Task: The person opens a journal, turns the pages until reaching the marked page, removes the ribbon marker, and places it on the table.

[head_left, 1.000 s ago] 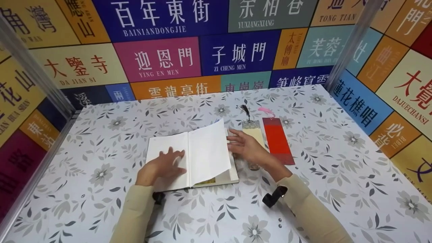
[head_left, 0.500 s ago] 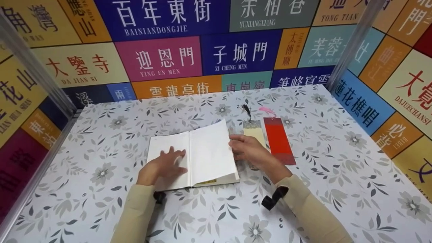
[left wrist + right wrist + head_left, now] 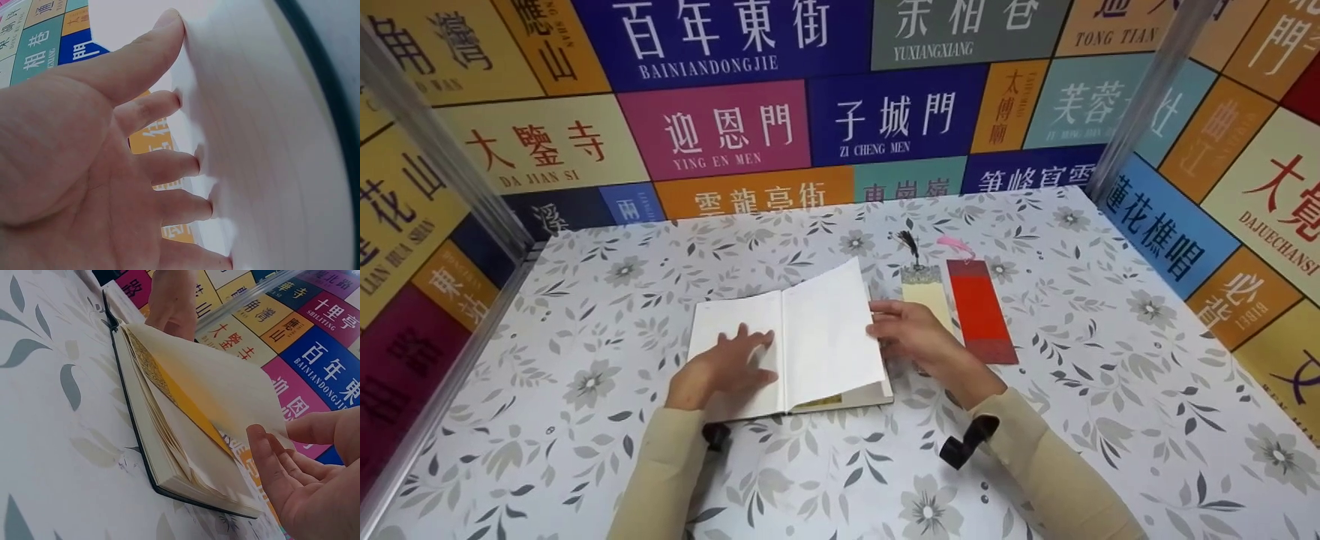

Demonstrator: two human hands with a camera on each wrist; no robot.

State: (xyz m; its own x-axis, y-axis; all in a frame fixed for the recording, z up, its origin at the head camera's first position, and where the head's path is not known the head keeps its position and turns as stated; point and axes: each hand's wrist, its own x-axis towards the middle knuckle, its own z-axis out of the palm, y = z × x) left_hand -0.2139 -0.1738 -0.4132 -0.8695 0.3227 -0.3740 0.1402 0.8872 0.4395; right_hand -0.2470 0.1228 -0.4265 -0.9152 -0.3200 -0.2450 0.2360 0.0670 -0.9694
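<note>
An open notebook [image 3: 739, 311] with a dark cover lies on the table, its left page flat and a white page [image 3: 829, 337] raised on the right side. My left hand [image 3: 720, 371] rests on the left page with spread fingers; its fingertips press the paper in the left wrist view. At the raised page's outer edge, my right hand [image 3: 919, 334] pinches the sheet between thumb and fingers, as the right wrist view shows [image 3: 315, 478]. Beneath that sheet, a yellow patterned strip [image 3: 188, 405] lies across the pages below.
Right of the notebook lie a beige bookmark [image 3: 926, 292] with a black tassel [image 3: 908, 241], partly behind my right hand, and a red bookmark [image 3: 979, 307] with a pink tassel [image 3: 955, 244]. A flower-patterned cloth [image 3: 585, 315] covers the table. Colourful lettered panels [image 3: 720, 127] stand around it.
My right fingers, spread at the page edge a second ago, have drawn together on it. The raised page dipped, then lifted slightly again. My left hand has stayed in place.
</note>
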